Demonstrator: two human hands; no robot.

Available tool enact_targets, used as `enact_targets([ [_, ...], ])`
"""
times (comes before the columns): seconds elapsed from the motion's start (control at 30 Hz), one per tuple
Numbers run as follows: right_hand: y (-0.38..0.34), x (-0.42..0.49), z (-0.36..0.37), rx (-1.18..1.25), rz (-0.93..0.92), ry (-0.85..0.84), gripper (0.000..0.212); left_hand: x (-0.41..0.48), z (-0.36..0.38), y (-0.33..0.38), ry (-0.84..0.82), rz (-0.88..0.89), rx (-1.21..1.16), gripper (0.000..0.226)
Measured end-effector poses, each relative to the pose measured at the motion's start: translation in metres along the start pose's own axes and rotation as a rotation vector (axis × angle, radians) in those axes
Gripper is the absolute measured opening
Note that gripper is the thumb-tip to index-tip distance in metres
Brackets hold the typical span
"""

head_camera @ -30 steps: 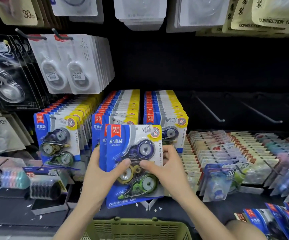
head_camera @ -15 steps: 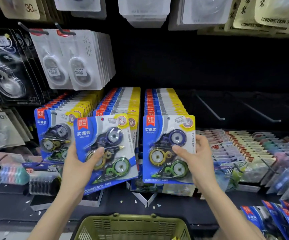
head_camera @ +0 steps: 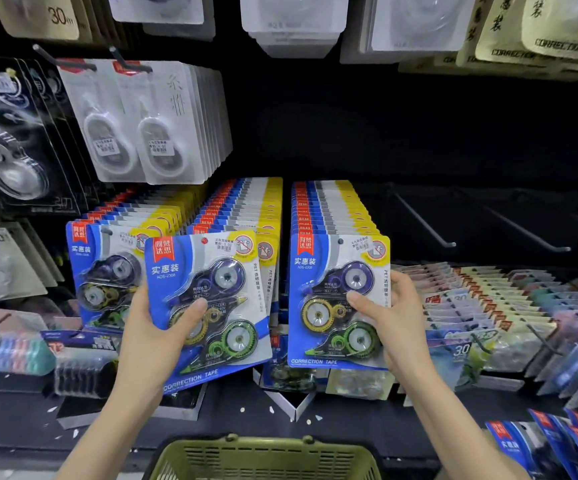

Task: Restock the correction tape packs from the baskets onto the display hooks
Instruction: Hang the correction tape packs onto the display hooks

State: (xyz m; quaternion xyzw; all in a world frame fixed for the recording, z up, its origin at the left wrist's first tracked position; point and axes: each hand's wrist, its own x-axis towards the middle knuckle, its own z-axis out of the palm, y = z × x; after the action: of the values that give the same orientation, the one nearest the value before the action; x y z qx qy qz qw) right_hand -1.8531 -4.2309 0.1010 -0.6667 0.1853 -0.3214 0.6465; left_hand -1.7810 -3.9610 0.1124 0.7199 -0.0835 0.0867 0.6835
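My left hand [head_camera: 152, 337] grips a blue correction tape pack [head_camera: 207, 299], tilted a little, in front of the middle row of hung packs [head_camera: 246, 209]. My right hand [head_camera: 395, 320] grips a second blue pack [head_camera: 336, 299], held upright against the front of the right row [head_camera: 329, 206]. Each pack shows a purple, a yellow and a green tape dispenser under a clear blister. A third full row [head_camera: 107, 265] hangs to the left. The rim of an olive green basket [head_camera: 263, 455] shows at the bottom centre, below my hands.
Bare metal hooks [head_camera: 422, 220] jut out to the right of the blue rows. White and black tape packs [head_camera: 149, 123] hang on hooks at upper left. Flat sachets [head_camera: 481, 299] lie on the shelf at right. More blue packs [head_camera: 564, 445] sit at lower right.
One second ago both hands held the packs together as one stack. They have split it, the left hand going left with one pack, the right hand going right and up with the other.
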Motion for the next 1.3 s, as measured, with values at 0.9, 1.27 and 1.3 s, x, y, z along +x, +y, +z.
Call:
enact_targets([
  [0.9, -0.001, -0.035, 0.017, -0.057, -0.029, -0.38, 0.039, -0.032, 0.033, -0.015, -0.273, -0.01, -0.006, 0.063],
  [1.27, -0.015, -0.022, -0.005, 0.043, -0.243, -0.095, 0.061, -0.004, 0.04, -0.027, -0.135, 0.62, 0.679, 0.05],
  [1.3, -0.017, -0.017, -0.007, 0.019, -0.254, -0.088, 0.063, 0.006, 0.037, -0.031, -0.063, 0.718, 0.756, 0.051],
])
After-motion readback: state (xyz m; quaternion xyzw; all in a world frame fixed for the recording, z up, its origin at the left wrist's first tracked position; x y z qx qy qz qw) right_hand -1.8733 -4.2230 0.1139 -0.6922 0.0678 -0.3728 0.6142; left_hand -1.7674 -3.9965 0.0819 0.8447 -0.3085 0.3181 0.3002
